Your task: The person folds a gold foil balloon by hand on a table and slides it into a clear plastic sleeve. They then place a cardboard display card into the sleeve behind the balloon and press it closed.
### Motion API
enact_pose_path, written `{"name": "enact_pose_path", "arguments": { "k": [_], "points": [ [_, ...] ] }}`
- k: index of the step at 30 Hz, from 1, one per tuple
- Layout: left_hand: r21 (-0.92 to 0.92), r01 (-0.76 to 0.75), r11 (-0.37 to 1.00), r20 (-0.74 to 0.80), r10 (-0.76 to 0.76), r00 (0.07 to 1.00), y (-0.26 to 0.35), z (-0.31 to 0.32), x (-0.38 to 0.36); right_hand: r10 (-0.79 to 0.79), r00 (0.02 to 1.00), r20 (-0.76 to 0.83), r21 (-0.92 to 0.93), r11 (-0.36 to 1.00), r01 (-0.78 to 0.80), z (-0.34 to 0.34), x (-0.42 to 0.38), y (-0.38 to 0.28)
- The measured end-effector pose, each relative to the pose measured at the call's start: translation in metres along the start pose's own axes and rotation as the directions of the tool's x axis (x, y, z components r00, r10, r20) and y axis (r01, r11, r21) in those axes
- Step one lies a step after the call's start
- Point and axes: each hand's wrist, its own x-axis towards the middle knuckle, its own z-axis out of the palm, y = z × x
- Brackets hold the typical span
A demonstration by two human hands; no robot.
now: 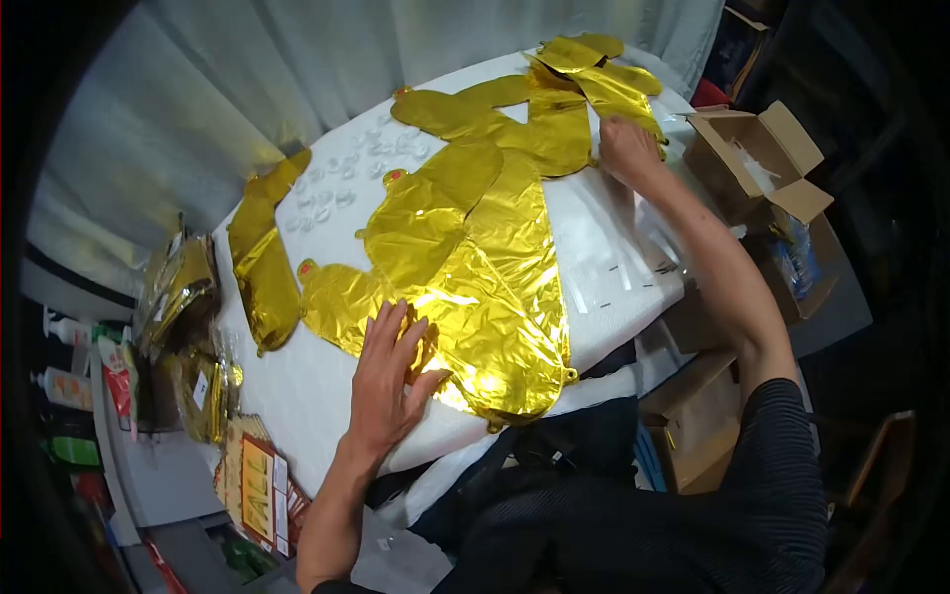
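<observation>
Flat gold foil balloons [475, 287] lie overlapping across the white table. My left hand [389, 376] rests on the near foil with its fingers spread. At the far right, my right hand [630, 150] is closed beside the edge of another gold foil piece [554, 129]; what its fingers hold, if anything, is hidden. Several small clear discs [322, 198] are scattered on the table left of the foils. A separate gold foil piece [259, 262] lies at the table's left side. Thin clear strips [604, 267] lie right of the near foil.
Open cardboard boxes [732, 148] stand at the right, one with a blue plastic bag [795, 259] in it. At the left are packaged foils [178, 292], an orange card [257, 490] and bottles [67, 389]. A white curtain [198, 89] hangs behind the white table [267, 416].
</observation>
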Motion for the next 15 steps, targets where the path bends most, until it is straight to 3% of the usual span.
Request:
{"name": "enact_pose_path", "arguments": {
  "k": [1, 4, 8, 11, 14, 15],
  "points": [
    [0.007, -0.012, 1.0, 0.001, 0.012, 1.0, 0.0, -0.001, 0.0, 0.021, 0.998, 0.056, -0.093, 0.996, -0.015, 0.006, 0.005, 0.01],
    [-0.024, 0.017, 1.0, -0.088, -0.019, 0.996, 0.001, -0.004, -0.002, 0.057, 0.998, 0.018, -0.212, 0.976, -0.052, 0.024, 0.012, 0.028],
    [-0.026, 0.021, 0.999, -0.112, -0.023, 0.993, -0.002, -0.002, -0.004, 0.035, 0.999, 0.03, -0.257, 0.966, -0.026, 0.012, 0.008, 0.027],
    [-0.034, 0.002, 0.999, -0.106, -0.005, 0.994, -0.002, -0.001, -0.001, 0.02, 0.999, -0.048, -0.249, 0.968, -0.031, 0.011, 0.01, 0.033],
    [-0.016, 0.001, 1.0, -0.109, -0.003, 0.994, -0.002, -0.001, 0.0, 0.047, 0.997, -0.059, -0.252, 0.966, -0.06, 0.007, 0.017, 0.036],
    [-0.016, 0.01, 1.0, -0.109, -0.011, 0.994, -0.002, 0.0, 0.0, 0.155, 0.987, -0.042, -0.233, 0.959, -0.161, 0.007, 0.023, 0.038]
  ]
}}
